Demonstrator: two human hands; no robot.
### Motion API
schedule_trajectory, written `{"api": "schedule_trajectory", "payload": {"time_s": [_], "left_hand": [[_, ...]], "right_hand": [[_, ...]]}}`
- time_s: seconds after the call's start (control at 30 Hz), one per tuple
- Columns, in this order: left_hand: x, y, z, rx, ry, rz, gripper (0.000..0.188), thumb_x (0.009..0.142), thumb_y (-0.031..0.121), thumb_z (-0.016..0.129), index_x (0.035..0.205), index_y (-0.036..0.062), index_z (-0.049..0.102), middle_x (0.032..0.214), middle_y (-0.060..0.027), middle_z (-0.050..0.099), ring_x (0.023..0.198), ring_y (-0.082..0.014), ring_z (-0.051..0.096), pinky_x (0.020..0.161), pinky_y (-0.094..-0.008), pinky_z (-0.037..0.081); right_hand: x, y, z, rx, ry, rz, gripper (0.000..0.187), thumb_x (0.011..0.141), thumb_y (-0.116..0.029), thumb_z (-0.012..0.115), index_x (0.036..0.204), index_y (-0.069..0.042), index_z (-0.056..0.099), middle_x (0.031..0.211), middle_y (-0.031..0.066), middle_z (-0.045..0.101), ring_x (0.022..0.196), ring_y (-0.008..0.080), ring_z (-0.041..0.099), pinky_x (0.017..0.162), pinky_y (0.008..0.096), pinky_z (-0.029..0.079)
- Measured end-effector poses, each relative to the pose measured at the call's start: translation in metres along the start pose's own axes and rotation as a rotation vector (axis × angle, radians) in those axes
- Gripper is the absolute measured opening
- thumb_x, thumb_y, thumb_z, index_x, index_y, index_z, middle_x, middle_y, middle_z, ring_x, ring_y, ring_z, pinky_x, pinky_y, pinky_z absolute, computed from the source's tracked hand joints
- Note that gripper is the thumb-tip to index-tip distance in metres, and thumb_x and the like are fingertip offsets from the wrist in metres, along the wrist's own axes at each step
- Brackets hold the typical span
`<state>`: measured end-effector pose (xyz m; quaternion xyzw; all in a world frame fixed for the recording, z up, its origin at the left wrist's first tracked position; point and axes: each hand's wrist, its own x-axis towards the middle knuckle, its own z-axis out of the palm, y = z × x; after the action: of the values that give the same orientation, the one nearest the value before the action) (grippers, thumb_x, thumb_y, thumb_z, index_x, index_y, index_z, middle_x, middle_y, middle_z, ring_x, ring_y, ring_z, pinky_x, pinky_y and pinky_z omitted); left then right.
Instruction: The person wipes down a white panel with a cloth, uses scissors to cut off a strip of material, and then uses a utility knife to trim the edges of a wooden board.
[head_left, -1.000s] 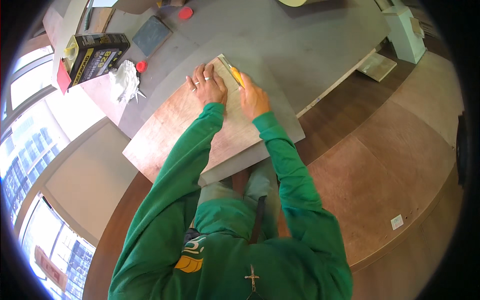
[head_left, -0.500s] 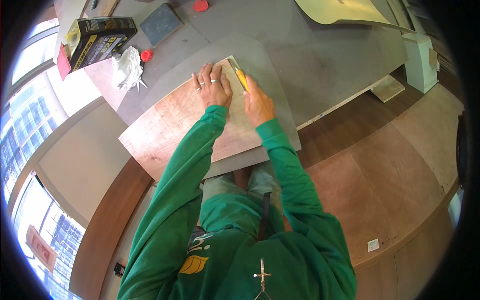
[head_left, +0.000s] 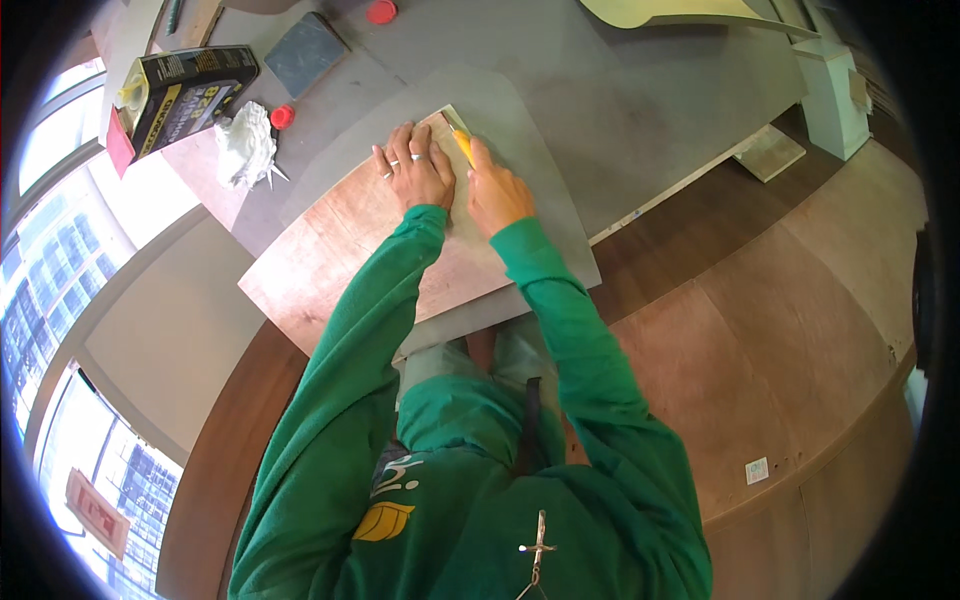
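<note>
My left hand (head_left: pixel 420 178) lies with spread fingers on a reddish-brown wooden board (head_left: pixel 340 245), near its far end. Two or more rings show on its fingers. My right hand (head_left: pixel 500 198) is wrapped round a yellow utility knife (head_left: pixel 462 146) beside it. The knife's front end points away from me, over a pale strip along the board's right edge. Too little of the blade shows to tell how deep it sits. Beneath the board, a grey sheet (head_left: pixel 545 190) sticks out on the far and right sides.
At the far left of the grey table (head_left: pixel 660 110) stand a black and yellow can (head_left: pixel 190 100), crumpled white cloth (head_left: pixel 243 150) and a red cap (head_left: pixel 282 117). A dark flat block (head_left: pixel 306 52), another red cap (head_left: pixel 381 11) and a pale yellow sheet (head_left: pixel 680 12) lie farther off.
The whole view has shifted slightly. My right hand has moved a little left with the knife and covers more of its handle. My left hand stays on the board.
</note>
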<state>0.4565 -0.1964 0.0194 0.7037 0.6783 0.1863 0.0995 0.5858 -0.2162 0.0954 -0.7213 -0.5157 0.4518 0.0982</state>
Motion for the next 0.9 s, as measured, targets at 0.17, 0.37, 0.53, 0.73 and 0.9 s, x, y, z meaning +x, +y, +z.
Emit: {"api": "schedule_trajectory", "payload": {"time_s": [0.17, 0.37, 0.53, 0.73, 0.9], "left_hand": [[0.0, 0.001, -0.001, 0.024, -0.022, 0.002, 0.032, 0.093, 0.02, 0.054, 0.125, 0.0147, 0.053, 0.133, -0.0109, 0.053, 0.13, -0.0295, 0.047, 0.118, -0.0559, 0.016], [-0.001, -0.001, -0.002, 0.009, -0.034, 0.0, 0.033, 0.094, 0.022, 0.054, 0.126, 0.0149, 0.053, 0.134, -0.0102, 0.052, 0.131, -0.0291, 0.046, 0.119, -0.0554, 0.015], [-0.001, -0.001, -0.004, 0.004, -0.043, -0.016, 0.034, 0.093, 0.021, 0.054, 0.126, 0.0159, 0.052, 0.134, -0.0099, 0.052, 0.131, -0.0289, 0.046, 0.119, -0.0557, 0.014], [-0.001, -0.003, 0.0, -0.003, -0.033, -0.008, 0.034, 0.092, 0.022, 0.055, 0.126, 0.0167, 0.053, 0.134, -0.0092, 0.051, 0.132, -0.0279, 0.044, 0.12, -0.0558, 0.013], [-0.002, -0.005, 0.001, -0.011, -0.021, 0.003, 0.035, 0.091, 0.023, 0.056, 0.126, 0.0183, 0.052, 0.133, -0.0083, 0.052, 0.131, -0.0279, 0.045, 0.119, -0.0561, 0.014]], "right_hand": [[0.005, 0.0, -0.001, -0.04, 0.012, -0.015, 0.046, 0.095, -0.017, 0.053, 0.139, -0.012, 0.041, 0.09, 0.0268, 0.068, 0.082, 0.0493, 0.064, 0.073, 0.061, 0.048], [-0.008, 0.01, -0.002, -0.098, -0.029, 0.015, 0.046, 0.094, -0.017, 0.054, 0.138, -0.012, 0.041, 0.087, 0.0277, 0.067, 0.08, 0.0499, 0.063, 0.072, 0.061, 0.048], [-0.034, 0.023, -0.007, -0.089, -0.06, 0.018, 0.045, 0.095, -0.017, 0.054, 0.138, -0.013, 0.042, 0.084, 0.0277, 0.066, 0.079, 0.05, 0.062, 0.071, 0.0609, 0.047], [-0.073, 0.043, -0.01, -0.145, -0.093, 0.056, 0.047, 0.094, -0.017, 0.053, 0.139, -0.013, 0.04, 0.082, 0.026, 0.067, 0.076, 0.0484, 0.064, 0.069, 0.0599, 0.048], [-0.108, 0.058, -0.011, -0.213, -0.103, 0.072, 0.047, 0.094, -0.015, 0.052, 0.139, -0.013, 0.039, 0.083, 0.0255, 0.068, 0.075, 0.0473, 0.065, 0.068, 0.0601, 0.049]]}}
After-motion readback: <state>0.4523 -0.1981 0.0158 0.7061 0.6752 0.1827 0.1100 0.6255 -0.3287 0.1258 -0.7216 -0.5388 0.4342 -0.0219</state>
